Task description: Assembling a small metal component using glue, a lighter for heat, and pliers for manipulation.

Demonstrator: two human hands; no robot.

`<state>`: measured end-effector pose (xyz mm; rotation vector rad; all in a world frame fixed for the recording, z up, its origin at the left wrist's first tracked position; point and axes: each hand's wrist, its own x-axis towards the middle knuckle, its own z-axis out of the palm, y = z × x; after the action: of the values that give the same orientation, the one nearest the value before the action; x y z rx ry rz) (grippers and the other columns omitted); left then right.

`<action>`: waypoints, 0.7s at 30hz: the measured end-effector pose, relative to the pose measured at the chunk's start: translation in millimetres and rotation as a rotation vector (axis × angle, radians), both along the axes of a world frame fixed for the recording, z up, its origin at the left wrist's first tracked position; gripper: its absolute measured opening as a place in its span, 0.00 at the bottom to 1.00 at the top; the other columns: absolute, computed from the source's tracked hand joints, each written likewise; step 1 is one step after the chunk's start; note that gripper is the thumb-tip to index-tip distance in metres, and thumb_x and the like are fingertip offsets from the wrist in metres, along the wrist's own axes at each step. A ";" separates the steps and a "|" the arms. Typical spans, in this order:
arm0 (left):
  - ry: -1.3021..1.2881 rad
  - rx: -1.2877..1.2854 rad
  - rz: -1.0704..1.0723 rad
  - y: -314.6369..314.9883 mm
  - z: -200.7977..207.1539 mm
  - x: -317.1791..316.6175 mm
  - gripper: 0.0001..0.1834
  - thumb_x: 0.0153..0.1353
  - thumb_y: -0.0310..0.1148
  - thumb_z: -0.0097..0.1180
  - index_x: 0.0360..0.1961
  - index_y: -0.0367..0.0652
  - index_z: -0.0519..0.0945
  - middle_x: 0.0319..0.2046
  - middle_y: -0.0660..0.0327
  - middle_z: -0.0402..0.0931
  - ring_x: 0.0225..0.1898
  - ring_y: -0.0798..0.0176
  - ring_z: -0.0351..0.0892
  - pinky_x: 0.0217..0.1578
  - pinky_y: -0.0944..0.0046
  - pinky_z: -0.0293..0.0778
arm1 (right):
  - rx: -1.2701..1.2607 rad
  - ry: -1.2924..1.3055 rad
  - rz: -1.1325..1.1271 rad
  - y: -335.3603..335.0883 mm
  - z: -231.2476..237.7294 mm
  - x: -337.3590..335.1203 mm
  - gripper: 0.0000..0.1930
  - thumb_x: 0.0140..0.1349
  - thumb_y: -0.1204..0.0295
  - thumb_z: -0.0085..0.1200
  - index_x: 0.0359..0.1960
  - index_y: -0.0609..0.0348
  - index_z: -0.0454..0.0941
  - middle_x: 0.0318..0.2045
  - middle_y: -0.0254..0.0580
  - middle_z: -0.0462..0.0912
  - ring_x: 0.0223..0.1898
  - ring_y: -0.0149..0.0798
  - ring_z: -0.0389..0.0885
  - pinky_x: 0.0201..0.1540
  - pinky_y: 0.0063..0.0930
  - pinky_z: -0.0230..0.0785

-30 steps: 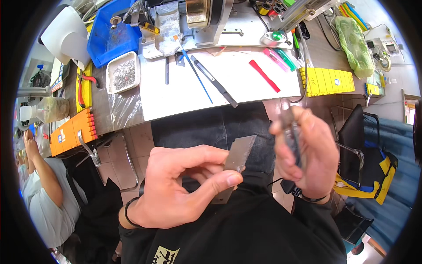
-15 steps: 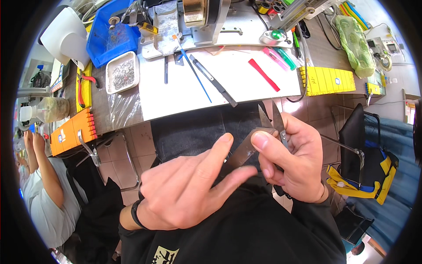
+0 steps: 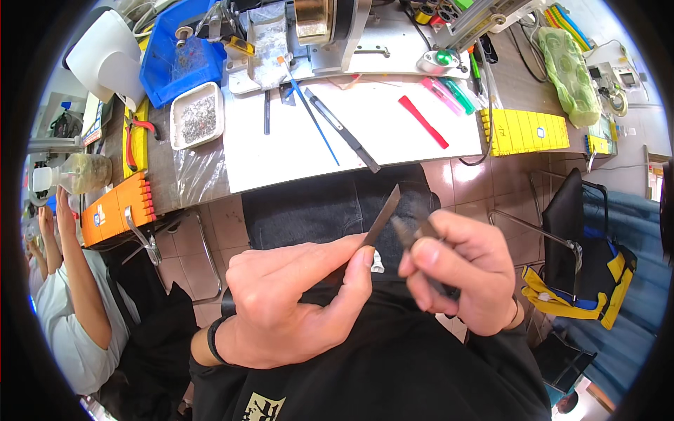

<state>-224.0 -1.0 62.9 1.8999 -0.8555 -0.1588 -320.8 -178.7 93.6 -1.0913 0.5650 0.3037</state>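
Note:
Between the thumb and forefinger of my left hand (image 3: 284,302), a thin flat strip of dark metal (image 3: 384,214) is pinched, its pointed end tilted up and to the right. My right hand (image 3: 465,274) is closed on a pair of small scissors (image 3: 407,233). Motion smears the scissors, so I cannot tell whether their blades are apart. Both hands are raised over my lap, the scissors just right of the strip with a small gap between them.
Beyond my lap, a white sheet (image 3: 256,165) on the bench bears a utility knife (image 3: 342,132), a blue stick (image 3: 319,125) and a red strip (image 3: 423,123). Behind stands a machine (image 3: 316,52). Pliers (image 3: 128,149) lie left; a chair (image 3: 558,217) stands right. Another person (image 3: 74,330) sits left.
The metal strip has passed from my right fingers into my left hand's pinch and now points upward. My right hand has shifted slightly away with the scissors, now blurred.

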 end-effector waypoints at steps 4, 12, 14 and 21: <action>-0.048 -0.008 0.001 0.8 1.1 0.0 0.06 0.50 0.21 0.67 0.31 0.36 0.85 0.21 0.59 0.85 0.20 0.63 0.85 0.23 0.72 0.74 | 0.031 0.029 0.080 0.9 -1.6 3.6 0.11 0.73 0.68 0.51 0.37 0.66 0.78 0.17 0.33 0.75 0.14 0.17 0.61 0.17 0.15 0.48; -0.093 -0.045 -0.026 1.3 -4.5 2.7 0.07 0.49 0.20 0.68 0.32 0.35 0.86 0.17 0.58 0.80 0.16 0.62 0.81 0.18 0.70 0.72 | -0.123 0.018 0.198 -0.3 0.8 6.3 0.10 0.71 0.70 0.52 0.36 0.65 0.79 0.17 0.31 0.75 0.15 0.17 0.62 0.17 0.16 0.49; 0.080 -0.055 -0.095 4.2 -5.7 -0.9 0.07 0.49 0.21 0.68 0.32 0.34 0.86 0.17 0.58 0.79 0.16 0.62 0.80 0.17 0.69 0.72 | -0.373 -0.034 -0.090 4.4 1.3 3.1 0.09 0.71 0.70 0.52 0.34 0.63 0.79 0.16 0.30 0.74 0.14 0.17 0.62 0.16 0.16 0.49; 0.317 -0.002 -0.069 3.1 10.9 3.6 0.05 0.56 0.20 0.62 0.31 0.27 0.86 0.21 0.57 0.85 0.22 0.68 0.86 0.26 0.75 0.79 | -0.415 -0.152 -0.364 -12.3 -5.0 8.4 0.14 0.74 0.66 0.49 0.37 0.67 0.77 0.17 0.35 0.74 0.11 0.19 0.59 0.15 0.14 0.47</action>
<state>-220.4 2.2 73.9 1.7819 -0.7038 -0.4874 -312.5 -191.1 88.6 -1.3675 0.6945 -0.2237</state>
